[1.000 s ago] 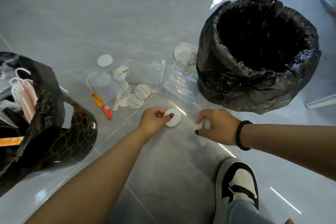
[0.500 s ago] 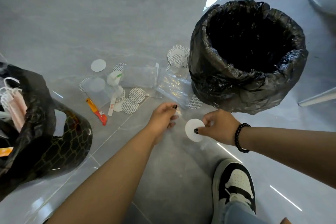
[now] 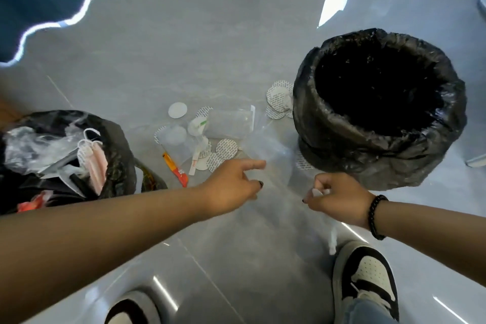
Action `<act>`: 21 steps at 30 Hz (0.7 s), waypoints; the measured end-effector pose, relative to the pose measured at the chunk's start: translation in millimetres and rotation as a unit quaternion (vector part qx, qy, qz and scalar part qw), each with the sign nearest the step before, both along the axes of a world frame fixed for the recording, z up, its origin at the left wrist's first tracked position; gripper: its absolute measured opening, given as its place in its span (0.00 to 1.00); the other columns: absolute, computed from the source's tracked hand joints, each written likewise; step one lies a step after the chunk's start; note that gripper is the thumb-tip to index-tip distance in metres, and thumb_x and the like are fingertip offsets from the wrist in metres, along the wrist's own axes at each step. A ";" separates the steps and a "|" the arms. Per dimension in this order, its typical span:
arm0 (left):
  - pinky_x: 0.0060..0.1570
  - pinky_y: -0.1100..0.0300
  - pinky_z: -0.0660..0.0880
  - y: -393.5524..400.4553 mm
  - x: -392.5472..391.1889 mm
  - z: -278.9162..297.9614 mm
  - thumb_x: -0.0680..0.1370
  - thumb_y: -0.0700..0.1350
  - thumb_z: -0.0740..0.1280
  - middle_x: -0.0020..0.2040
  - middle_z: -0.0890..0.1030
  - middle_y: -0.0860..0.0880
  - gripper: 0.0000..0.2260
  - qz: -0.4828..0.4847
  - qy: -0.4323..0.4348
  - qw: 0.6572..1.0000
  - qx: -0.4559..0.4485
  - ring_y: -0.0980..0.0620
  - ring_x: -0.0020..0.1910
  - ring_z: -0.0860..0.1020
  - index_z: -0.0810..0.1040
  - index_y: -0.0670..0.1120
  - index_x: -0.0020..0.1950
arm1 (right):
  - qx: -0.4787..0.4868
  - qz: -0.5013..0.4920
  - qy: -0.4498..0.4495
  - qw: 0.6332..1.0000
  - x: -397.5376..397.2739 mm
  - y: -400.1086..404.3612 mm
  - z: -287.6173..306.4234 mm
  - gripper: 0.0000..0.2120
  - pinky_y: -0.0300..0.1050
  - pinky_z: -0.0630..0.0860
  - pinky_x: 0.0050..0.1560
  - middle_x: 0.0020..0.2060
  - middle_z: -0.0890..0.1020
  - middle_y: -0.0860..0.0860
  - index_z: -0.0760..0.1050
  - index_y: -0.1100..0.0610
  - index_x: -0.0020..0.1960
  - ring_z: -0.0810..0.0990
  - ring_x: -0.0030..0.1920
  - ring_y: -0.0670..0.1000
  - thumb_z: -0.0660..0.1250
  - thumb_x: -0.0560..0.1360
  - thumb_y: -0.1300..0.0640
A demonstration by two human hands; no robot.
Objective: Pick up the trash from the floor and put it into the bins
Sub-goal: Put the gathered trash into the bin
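1. The white disc [image 3: 317, 193] sits in the right hand [image 3: 335, 198], whose fingers are curled round it so only a pale edge shows. This hand hovers just in front of the empty black-lined bin [image 3: 378, 110].
2. The left hand [image 3: 232, 187] reaches toward the clear plastic bag [image 3: 271, 155] lying on the floor [image 3: 210, 47]. Its forefinger is stretched out and the other fingers are loosely bent. It has hold of nothing that I can see, and I cannot tell whether the fingertip touches the film.
3. To do this step well, I would say the right hand should lift over the bin's rim before letting go, since a light disc could flutter aside. The left should pinch the bag at an edge, as flat film is slippery against glossy tile.
4. More trash lies beyond: patterned discs [image 3: 226, 148], a plain white disc [image 3: 177, 110], another clear packet [image 3: 228, 123], a white strip [image 3: 196, 163] and an orange wrapper [image 3: 175, 169], all near each other between the two bins. More discs [image 3: 278, 100] lean against the right bin.
5. The left bin [image 3: 118, 144] already holds masks and plastic.
6. Half a second ago the disc was held flat and fully visible in the right hand; now it is tucked into the fist. The left hand has moved forward and opened toward the bag.
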State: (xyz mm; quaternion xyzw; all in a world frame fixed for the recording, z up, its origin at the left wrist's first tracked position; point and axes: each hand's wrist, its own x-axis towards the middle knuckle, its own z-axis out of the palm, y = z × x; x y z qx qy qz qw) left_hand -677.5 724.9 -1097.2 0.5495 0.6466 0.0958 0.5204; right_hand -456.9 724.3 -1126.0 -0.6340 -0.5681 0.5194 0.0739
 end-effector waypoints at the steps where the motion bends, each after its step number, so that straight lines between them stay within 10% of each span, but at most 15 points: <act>1: 0.29 0.74 0.67 -6.7 -9.5 13.6 0.78 0.42 0.66 0.39 0.80 0.50 0.19 -0.009 0.012 1.000 0.004 0.65 0.29 0.76 0.73 0.56 0.67 | 0.000 -0.001 0.014 1.000 -5.2 -0.2 4.9 0.15 0.57 0.78 0.49 0.43 0.82 0.65 0.67 0.52 0.29 0.82 0.50 0.62 0.72 0.66 0.60; 9: 0.38 0.73 0.69 -66.6 -53.2 68.2 0.69 0.48 0.75 0.39 0.79 0.58 0.04 0.021 0.086 0.981 0.172 0.67 0.39 0.75 0.81 0.54 0.40 | -0.013 0.016 0.109 0.994 -52.3 -7.7 40.3 0.10 0.37 0.70 0.28 0.38 0.77 0.56 0.73 0.56 0.51 0.73 0.33 0.49 0.69 0.71 0.63; 16: 0.46 0.63 0.76 -107.3 -58.0 52.5 0.73 0.38 0.70 0.46 0.78 0.58 0.13 -0.037 -0.029 0.979 0.201 0.54 0.47 0.79 0.74 0.56 0.47 | 0.239 0.224 0.085 0.941 -83.0 -20.0 77.9 0.20 0.34 0.71 0.38 0.35 0.72 0.44 0.74 0.43 0.62 0.72 0.31 0.45 0.71 0.72 0.53; 21: 0.45 0.65 0.76 -114.7 -72.7 62.9 0.70 0.31 0.72 0.44 0.84 0.53 0.17 0.074 -0.125 0.974 0.176 0.57 0.45 0.82 0.75 0.48 0.53 | 0.309 0.288 0.102 0.901 -83.7 -33.3 77.4 0.05 0.37 0.73 0.41 0.37 0.75 0.46 0.83 0.48 0.46 0.76 0.38 0.47 0.72 0.70 0.52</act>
